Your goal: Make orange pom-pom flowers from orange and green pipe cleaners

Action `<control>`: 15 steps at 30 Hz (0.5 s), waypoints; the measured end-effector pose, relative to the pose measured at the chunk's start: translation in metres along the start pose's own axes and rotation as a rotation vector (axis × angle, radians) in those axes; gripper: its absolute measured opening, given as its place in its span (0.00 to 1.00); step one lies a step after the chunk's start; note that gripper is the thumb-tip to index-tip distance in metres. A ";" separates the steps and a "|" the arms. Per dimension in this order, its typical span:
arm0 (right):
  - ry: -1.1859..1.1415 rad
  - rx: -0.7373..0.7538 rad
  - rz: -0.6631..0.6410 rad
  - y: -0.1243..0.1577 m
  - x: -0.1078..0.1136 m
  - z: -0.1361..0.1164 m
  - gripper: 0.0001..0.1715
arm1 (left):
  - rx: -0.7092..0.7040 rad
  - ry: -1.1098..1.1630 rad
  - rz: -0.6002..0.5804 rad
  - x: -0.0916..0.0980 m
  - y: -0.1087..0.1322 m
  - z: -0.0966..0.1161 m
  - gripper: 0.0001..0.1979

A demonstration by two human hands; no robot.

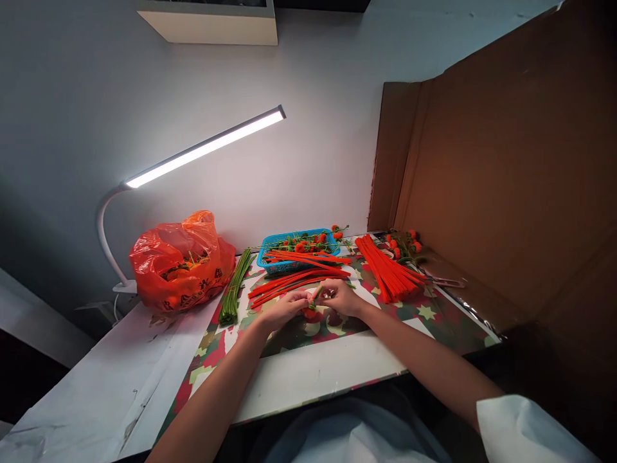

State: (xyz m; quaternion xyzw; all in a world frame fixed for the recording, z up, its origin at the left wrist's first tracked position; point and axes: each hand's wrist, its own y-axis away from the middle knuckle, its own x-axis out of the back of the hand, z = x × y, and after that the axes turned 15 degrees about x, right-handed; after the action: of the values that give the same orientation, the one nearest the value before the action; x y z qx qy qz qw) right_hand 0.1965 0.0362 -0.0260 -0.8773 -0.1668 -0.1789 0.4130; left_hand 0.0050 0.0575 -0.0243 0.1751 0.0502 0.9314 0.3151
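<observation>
Above the mat [434,315], I see left hand [284,309] and right hand [341,297] closed on 1 orange ball [309,314] from 2 sides, steadying it.

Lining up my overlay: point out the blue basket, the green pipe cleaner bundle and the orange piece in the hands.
blue basket [263,257]: head view, left end of its rim.
green pipe cleaner bundle [236,288]: head view, middle of its length.
orange piece [310,312]: head view, its round orange body.

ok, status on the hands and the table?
Left hand and right hand together, both pinching a small orange fuzzy ball on a green stem. Loose orange fuzzy wire sticks lie just behind. Thin green wire bundle left, apart.
</observation>
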 end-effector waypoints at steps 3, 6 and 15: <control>-0.032 -0.006 0.003 0.001 0.000 0.001 0.14 | 0.008 -0.003 0.001 0.000 0.000 0.000 0.17; -0.025 -0.022 0.002 0.002 0.001 0.003 0.10 | -0.004 -0.030 0.046 -0.001 -0.001 0.000 0.18; 0.105 -0.074 0.017 0.000 0.002 0.008 0.03 | -0.190 -0.305 0.414 -0.011 0.005 0.009 0.12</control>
State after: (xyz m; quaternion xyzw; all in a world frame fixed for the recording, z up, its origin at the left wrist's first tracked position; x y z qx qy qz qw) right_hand 0.1994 0.0423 -0.0302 -0.8829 -0.1307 -0.2271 0.3898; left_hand 0.0137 0.0461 -0.0178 0.2895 -0.1222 0.9395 0.1367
